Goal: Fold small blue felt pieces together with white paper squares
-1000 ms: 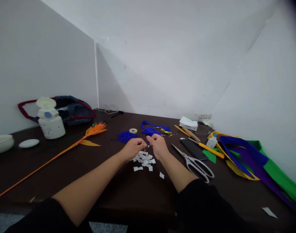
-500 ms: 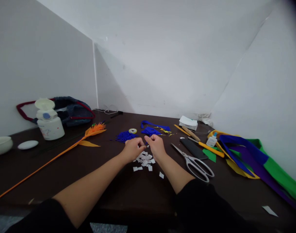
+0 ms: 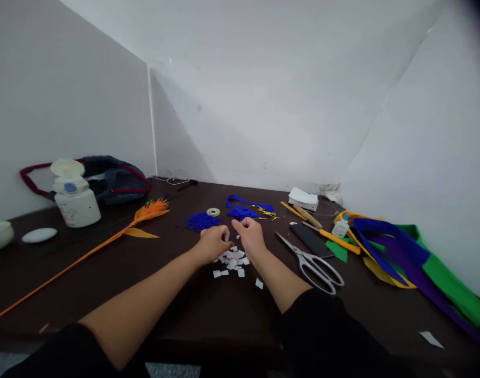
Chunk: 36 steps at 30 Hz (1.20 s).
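My left hand (image 3: 212, 244) is curled in a pinch over a heap of small white scraps (image 3: 232, 258). Close beside it, my right hand (image 3: 250, 239) is closed too, thumb against fingers. Whatever sits between the fingertips is too small or hidden to make out. Just beyond my left hand lies a pile of short blue pieces (image 3: 200, 221), with a small round yellow-rimmed spool (image 3: 214, 212) behind it. Past my right hand are blue cloth (image 3: 242, 212) and yellow threads (image 3: 267, 211). Open-bladed scissors (image 3: 313, 264) lie right of my right forearm.
An orange artificial flower (image 3: 149, 211) on a long stem lies left, near a white lidded jar (image 3: 77, 205) and a bag (image 3: 124, 184). To the right are a yellow-handled tool (image 3: 340, 241), glue bottle (image 3: 340, 227), black slab (image 3: 311, 240) and coloured cloth (image 3: 413, 257).
The whole view has shifted slightly, so things sit a little further left. My hands keep nearly the same pose, with a slightly wider gap between them.
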{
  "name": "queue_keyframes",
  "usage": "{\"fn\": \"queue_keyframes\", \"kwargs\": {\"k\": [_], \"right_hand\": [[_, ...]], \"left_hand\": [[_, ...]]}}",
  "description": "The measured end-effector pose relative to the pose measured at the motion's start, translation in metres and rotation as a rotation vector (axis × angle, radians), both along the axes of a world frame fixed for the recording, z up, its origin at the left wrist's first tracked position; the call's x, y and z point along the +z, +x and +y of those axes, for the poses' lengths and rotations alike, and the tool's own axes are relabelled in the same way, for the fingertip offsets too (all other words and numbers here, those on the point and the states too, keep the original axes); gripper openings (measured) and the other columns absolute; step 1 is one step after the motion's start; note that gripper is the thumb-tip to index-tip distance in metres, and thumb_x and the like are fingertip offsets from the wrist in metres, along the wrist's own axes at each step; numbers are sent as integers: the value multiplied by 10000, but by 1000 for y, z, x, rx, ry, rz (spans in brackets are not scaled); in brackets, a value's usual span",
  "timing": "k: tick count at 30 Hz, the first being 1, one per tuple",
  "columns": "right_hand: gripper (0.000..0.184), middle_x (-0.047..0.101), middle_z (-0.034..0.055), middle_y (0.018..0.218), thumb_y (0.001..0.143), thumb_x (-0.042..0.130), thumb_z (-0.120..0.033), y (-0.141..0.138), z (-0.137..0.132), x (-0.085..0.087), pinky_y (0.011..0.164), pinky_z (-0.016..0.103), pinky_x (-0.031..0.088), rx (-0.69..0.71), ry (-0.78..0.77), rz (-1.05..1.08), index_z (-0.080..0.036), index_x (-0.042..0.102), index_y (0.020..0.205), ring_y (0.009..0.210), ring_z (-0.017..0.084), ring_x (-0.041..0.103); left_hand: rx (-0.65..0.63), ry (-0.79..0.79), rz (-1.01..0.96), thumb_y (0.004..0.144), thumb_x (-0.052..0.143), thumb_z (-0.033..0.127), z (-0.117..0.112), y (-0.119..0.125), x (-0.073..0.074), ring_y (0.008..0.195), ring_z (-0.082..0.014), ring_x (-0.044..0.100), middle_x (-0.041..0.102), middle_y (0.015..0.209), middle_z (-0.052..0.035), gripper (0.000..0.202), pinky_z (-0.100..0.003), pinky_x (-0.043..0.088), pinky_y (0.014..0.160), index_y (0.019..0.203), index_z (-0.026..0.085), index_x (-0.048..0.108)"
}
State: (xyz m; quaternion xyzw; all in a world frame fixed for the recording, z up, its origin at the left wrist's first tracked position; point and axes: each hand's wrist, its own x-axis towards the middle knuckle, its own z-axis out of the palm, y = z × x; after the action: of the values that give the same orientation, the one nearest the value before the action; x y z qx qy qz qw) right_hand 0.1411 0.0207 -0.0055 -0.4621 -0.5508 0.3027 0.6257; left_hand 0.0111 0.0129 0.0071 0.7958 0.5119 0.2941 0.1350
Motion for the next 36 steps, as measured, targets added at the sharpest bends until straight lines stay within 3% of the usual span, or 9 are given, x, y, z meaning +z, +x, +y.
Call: {"fn": "queue_keyframes", "kwargs": {"k": [3, 6, 9, 14, 20, 27, 32, 36], "right_hand": [[335, 326, -70, 470, 617, 582, -406, 4, 0, 2, 456, 208, 263, 37, 4, 28, -179, 361, 510, 463, 71, 288], [334, 318, -72, 474, 619, 587, -395, 5, -3, 4, 458, 205, 262, 96, 32, 48, -178, 357, 511, 464, 68, 280], [315, 328, -70, 483, 619, 590, -380, 2, -5, 4, 459, 202, 265, 128, 34, 74, -174, 375, 516, 466, 66, 284], [326, 315, -74, 475, 618, 599, -364, -1, -7, 4, 452, 199, 263, 120, 19, 94, -175, 357, 510, 462, 65, 284], [306, 338, -65, 485, 617, 602, -369, -1, -5, 1, 454, 200, 261, 102, 33, 29, -169, 396, 511, 480, 70, 292], [320, 322, -65, 480, 617, 595, -380, -4, -5, 1, 446, 199, 253, 90, 36, 30, -172, 379, 506, 471, 69, 282], [311, 311, -70, 473, 607, 604, -361, -2, -3, 2, 443, 199, 256, 87, 56, 83, -173, 383, 497, 460, 64, 281], [293, 351, -73, 454, 600, 617, -353, -3, -6, 4, 436, 202, 284, 143, 40, 122, -174, 402, 511, 431, 65, 332]], "left_hand": [[-174, -159, -160, 545, 630, 366, 2, -9, 3, 520, -97, 402, 458, 527, 53, 262, -215, 277, 500, 579, 167, 464], [-251, -262, -449, 657, 534, 397, 1, -15, 8, 582, -111, 464, 529, 609, 19, 249, -225, 347, 556, 676, 150, 508], [-321, -340, -573, 709, 487, 386, -3, -11, 11, 666, -132, 520, 600, 701, -29, 272, -256, 387, 653, 721, 125, 564], [-320, -401, -561, 684, 518, 324, -5, -2, 8, 597, -118, 516, 609, 625, -28, 220, -249, 389, 626, 609, 123, 566], [-243, -312, -501, 616, 568, 275, -3, -1, 3, 517, -92, 446, 523, 532, 29, 162, -216, 342, 527, 563, 149, 481], [-121, -157, -313, 552, 627, 323, 1, -1, -2, 475, -75, 343, 397, 488, 67, 272, -204, 256, 461, 528, 168, 405], [-222, -217, -348, 525, 664, 365, 2, -5, 0, 517, -81, 367, 422, 544, 61, 302, -199, 282, 480, 613, 162, 458], [-320, -334, -545, 687, 512, 423, -3, -5, 6, 599, -106, 458, 534, 650, 7, 286, -229, 357, 585, 714, 140, 539]]}}
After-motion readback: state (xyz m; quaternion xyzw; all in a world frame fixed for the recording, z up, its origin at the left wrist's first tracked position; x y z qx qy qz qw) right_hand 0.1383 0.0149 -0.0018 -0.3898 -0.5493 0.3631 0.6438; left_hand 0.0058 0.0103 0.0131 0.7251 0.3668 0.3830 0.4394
